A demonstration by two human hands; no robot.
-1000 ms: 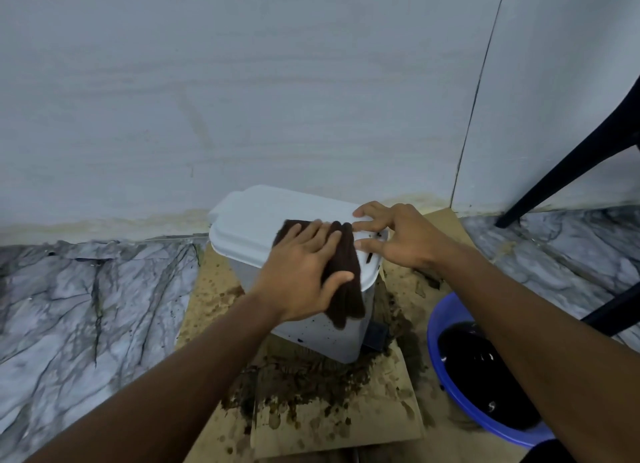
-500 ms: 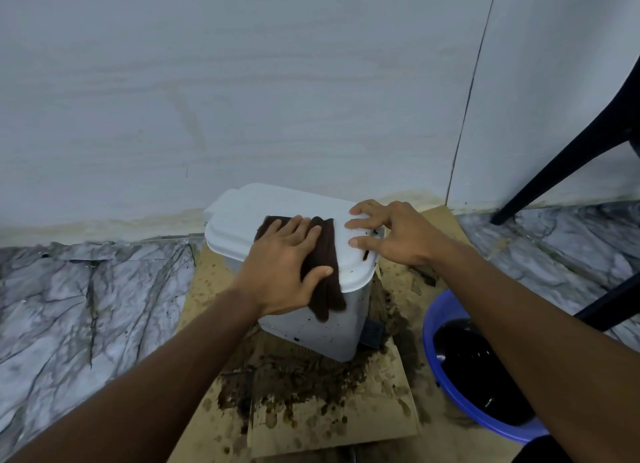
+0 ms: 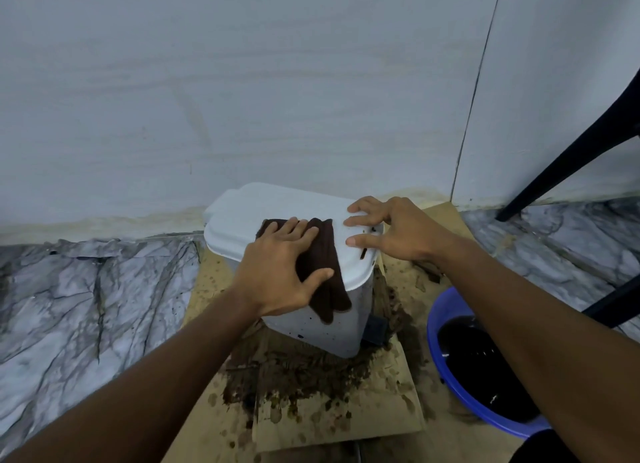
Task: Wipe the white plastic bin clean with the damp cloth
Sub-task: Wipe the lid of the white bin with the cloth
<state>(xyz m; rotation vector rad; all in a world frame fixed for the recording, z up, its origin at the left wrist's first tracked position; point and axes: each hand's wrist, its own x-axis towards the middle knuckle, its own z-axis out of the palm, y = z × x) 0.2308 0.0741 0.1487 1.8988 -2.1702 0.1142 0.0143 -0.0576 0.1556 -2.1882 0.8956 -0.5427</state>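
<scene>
The white plastic bin [image 3: 325, 331] stands on stained cardboard near the wall, its lid [image 3: 263, 206] closed. A dark brown cloth [image 3: 323, 254] lies across the lid and hangs over its front edge. My left hand [image 3: 277, 272] presses flat on the cloth, fingers straight and thumb spread to the right. My right hand [image 3: 391, 228] rests on the lid's right end with fingers spread, steadying the bin. Dark specks dot the bin's front wall.
Cardboard sheets [image 3: 332, 424] smeared with brown dirt lie under the bin. A blue basin [image 3: 446, 386] of dark water sits on the floor at the right. Black chair legs [image 3: 571, 154] slant at the far right. Marble floor [image 3: 86, 296] spreads to the left.
My left hand has slid the cloth leftward across the lid. My right hand has stayed on the lid's right end.
</scene>
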